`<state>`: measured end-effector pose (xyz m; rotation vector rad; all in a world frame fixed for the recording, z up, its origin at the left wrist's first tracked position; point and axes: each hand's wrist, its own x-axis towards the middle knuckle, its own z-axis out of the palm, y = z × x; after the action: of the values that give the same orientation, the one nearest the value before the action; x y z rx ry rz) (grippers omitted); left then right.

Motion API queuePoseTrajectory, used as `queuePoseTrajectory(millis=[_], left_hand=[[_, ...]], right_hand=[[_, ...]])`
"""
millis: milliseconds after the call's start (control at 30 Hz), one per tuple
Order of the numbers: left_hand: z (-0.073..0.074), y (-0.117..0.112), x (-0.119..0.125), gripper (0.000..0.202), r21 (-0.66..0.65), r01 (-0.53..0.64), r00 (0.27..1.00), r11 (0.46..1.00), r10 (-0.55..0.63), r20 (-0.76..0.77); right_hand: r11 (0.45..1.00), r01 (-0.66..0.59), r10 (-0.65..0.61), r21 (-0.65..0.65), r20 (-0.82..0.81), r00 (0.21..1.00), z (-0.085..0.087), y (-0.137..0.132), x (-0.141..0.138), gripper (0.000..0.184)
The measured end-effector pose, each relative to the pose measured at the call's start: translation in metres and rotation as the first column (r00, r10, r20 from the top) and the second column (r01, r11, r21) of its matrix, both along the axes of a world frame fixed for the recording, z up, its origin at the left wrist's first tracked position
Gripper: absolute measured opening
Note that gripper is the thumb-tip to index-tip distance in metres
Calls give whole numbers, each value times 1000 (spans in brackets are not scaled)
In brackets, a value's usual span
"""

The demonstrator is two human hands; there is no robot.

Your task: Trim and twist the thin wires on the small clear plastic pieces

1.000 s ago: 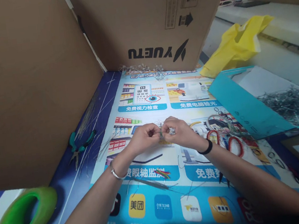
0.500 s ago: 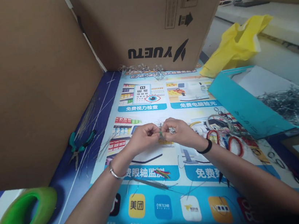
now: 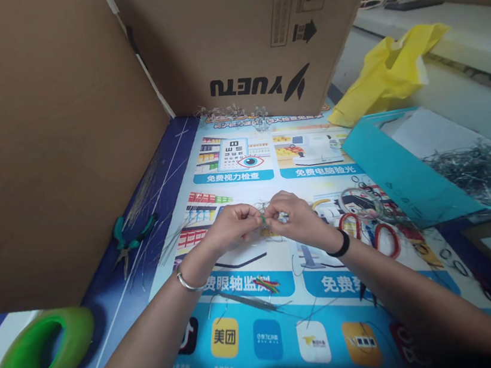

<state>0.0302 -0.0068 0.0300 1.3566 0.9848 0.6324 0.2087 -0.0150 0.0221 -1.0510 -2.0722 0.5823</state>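
My left hand (image 3: 234, 226) and my right hand (image 3: 293, 215) meet over the printed sheet, thumb and forefinger pinched on each. Between the fingertips is a thin wire with a small green bit (image 3: 263, 219) on it; most of it is hidden by the fingers. Fine wire strands show just behind the hands. Nearer to me, a little bunch of coloured strips (image 3: 266, 285) lies beside a bundle of straight grey wires (image 3: 248, 301). Red-handled scissors (image 3: 385, 240) rest by my right forearm.
Teal-handled pliers (image 3: 134, 238) lie at left, near a green tape roll (image 3: 79, 344). Cardboard panels (image 3: 226, 35) stand behind and at left. At right are a coil of clear line (image 3: 361, 202), a turquoise box (image 3: 412, 177) with tangled wire (image 3: 479, 168), and a yellow bag (image 3: 388, 78).
My right fingers have shifted slightly around the wire, and the green bit shows more plainly between the fingertips. The left hand has barely moved.
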Motion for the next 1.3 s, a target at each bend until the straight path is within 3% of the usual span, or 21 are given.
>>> queuePoseTrajectory(millis=[233,533,767,1033,1300], left_hand=[[-4,-2,0,15,58,-15,999,998,17,-29],[4,-4,2,13,80,-31,996,996,37,-79],[-4,-4,1,10,148,-34,995,988,48,-89],[-7,-11,11,8,412,-69,955,909,181,-237],[-7,-11,10,8,471,-93,942,877,230,-244]], right_hand=[[988,77,-96,131,146,985,1,-9,-2,12],[998,44,-50,54,123,991,1,-6,1,12],[996,47,-56,71,129,990,2,-6,1,13],[978,118,-145,170,155,977,3,-10,-5,13],[994,95,-97,53,52,994,3,-8,-2,14]])
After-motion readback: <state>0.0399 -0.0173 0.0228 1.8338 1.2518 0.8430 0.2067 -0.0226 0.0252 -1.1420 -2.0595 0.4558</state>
